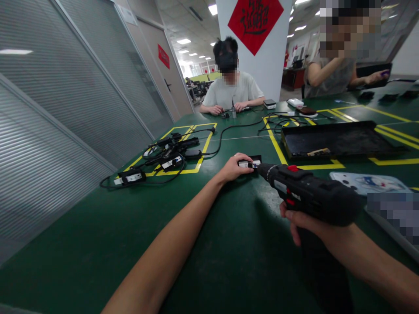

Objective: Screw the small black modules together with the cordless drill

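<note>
My right hand (307, 222) is wrapped round the grip of a black cordless drill (304, 189) with red switches. The drill lies nearly level and points left, its tip at a small black power adapter housing (255, 158) with a white inside. My left hand (236, 166) grips that housing from its left side against the green table. Whether the drill's bit touches a screw is too small to tell. Left of my left hand lie several black adapters with cables (172, 162), some showing a white face.
A shallow black tray (343, 137) stands at the right with a small scrap in it. Near the drill lies a phone in a patterned case (369, 182). A cable (225, 128) crosses the table (131, 244). Across it sits a co-worker (229, 93), another person (334, 74) at the far right.
</note>
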A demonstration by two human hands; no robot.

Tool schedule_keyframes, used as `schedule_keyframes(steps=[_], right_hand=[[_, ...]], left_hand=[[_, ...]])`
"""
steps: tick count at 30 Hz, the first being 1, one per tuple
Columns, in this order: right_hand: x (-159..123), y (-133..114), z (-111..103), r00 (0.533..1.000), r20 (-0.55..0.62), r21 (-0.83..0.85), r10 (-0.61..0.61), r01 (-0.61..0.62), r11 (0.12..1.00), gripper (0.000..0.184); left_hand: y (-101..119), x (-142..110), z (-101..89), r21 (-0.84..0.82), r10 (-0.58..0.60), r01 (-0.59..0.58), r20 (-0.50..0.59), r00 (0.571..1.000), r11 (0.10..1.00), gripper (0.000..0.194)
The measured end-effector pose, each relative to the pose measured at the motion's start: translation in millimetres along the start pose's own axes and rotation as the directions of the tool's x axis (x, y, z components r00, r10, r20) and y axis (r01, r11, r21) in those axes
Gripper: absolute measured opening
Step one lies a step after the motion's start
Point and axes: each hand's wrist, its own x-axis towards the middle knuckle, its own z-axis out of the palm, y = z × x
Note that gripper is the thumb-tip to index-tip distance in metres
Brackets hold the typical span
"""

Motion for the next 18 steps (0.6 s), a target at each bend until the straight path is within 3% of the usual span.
schedule_keyframes(steps=[15, 18], right_hand=[[-0.7, 1.1, -2.1, 0.997, -0.032, -0.002, 0.065, -0.065, 0.998, 0.047], [-1.7, -6.2, 2.0, 0.999, -0.028, -0.040, 0.047, -0.048, 0.998, 0.031]], left_hand=[[1.6, -0.6, -2.2, -0.023, -0.007, 0.008, 0.028, 1.000, 1.000, 0.040], [-0.2, -0.5, -1.1, -0.029, 0.009, -0.008, 0.023, 1.000, 1.000, 0.038]])
